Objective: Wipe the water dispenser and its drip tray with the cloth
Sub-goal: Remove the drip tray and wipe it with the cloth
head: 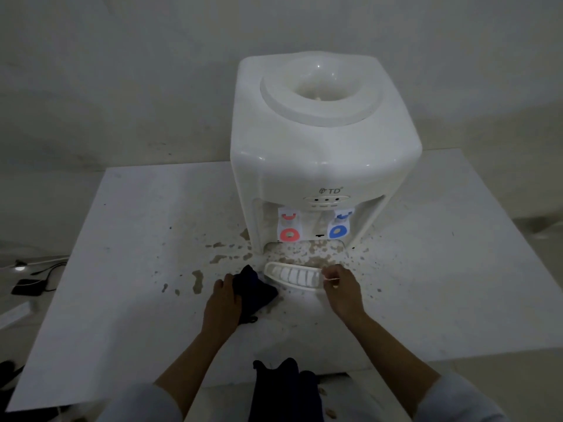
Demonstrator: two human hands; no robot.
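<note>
Table (pixel 128 239): broad bare surface lying open from 7 to 10 o'clock. Water dispenser (pixel 320 147) blocking 12 to 1 o'clock. Drip tray (pixel 292 277) sitting pulled out just before the dispenser's recess, narrowing the central approach. Dark cloth (pixel 256 287) occupying the spot beside the tray at 9 o'clock. Right margin lying open at 3 o'clock.

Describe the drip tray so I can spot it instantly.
Find the white water dispenser on the table. Just in front of its base, pulled out, lies the drip tray: a curved white slotted piece, between the dark cloth and the right hand.
</note>
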